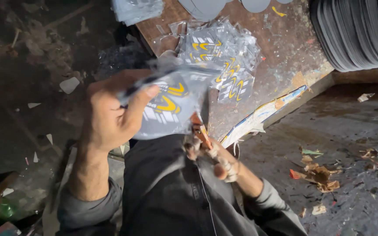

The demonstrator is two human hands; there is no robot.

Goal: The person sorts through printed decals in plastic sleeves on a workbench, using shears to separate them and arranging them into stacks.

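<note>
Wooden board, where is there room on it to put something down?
The wooden board has a bare patch right of the pile of clear packets, up to the stack of grey sheets. The middle is crowded with packets, and the left hand holds more there.

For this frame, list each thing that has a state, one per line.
Left hand: raised, closed on the grey printed packet.
Grey printed packet: held up, crumpled, in clear wrap.
Right hand: low, fingers taped, gripping an orange tool.
Orange tool: held, tip under the packet.
Pile of packets: loose on the wooden board.
Wooden board: scratched, littered.
</note>
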